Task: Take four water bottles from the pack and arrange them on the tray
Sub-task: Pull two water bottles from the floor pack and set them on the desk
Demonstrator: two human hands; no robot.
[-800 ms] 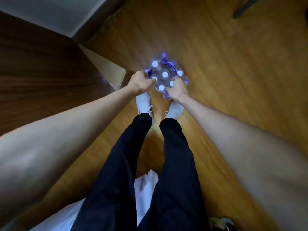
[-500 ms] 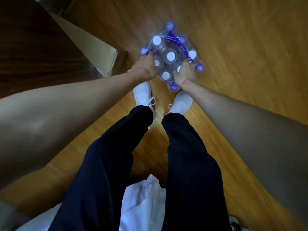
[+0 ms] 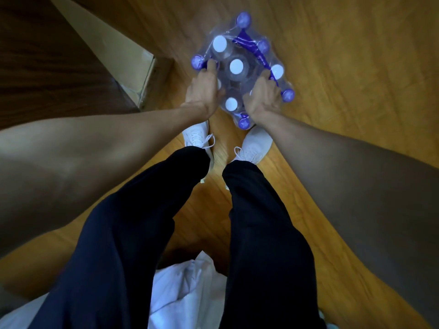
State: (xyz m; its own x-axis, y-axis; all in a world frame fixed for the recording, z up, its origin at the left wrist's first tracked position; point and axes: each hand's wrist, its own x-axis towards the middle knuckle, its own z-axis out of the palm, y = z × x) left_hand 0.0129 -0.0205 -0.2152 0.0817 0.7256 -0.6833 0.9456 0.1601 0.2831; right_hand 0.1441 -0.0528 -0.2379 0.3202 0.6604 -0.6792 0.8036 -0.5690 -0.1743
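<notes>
Item 1: pack (image 3: pixel 240 65). Shrink-wrapped water bottles seen from above, clear film with purple print. White caps show through the film, and purple knobs of film stand at the corners. It sits in front of my shoes; whether it rests on the floor or hangs clear of it I cannot tell. All bottles in view are sealed inside.

Item 2: my left hand (image 3: pixel 204 91). Closed on the pack's left edge, fingers curled into the film near a purple corner, thumb toward the middle.

Item 3: my right hand (image 3: pixel 263 96). Closed on the pack's right near edge, fingers hooked under the purple band, knuckles up. A white cap shows between my two hands.

Item 4: floor (image 3: pixel 344 67). Warm brown wood planks, running under everything.

Item 5: shoes (image 3: pixel 254 144). White, laced, a pair, just near of the pack, toes toward it.

Item 6: trousers (image 3: pixel 261 222). Dark navy, both legs filling the lower middle of the view.

Item 7: box (image 3: pixel 133 62). Pale cardboard, a flap showing, left of the pack, against dark wood furniture (image 3: pixel 47 67).

Item 8: white cloth (image 3: pixel 185 288). Crumpled, low between my legs.
</notes>
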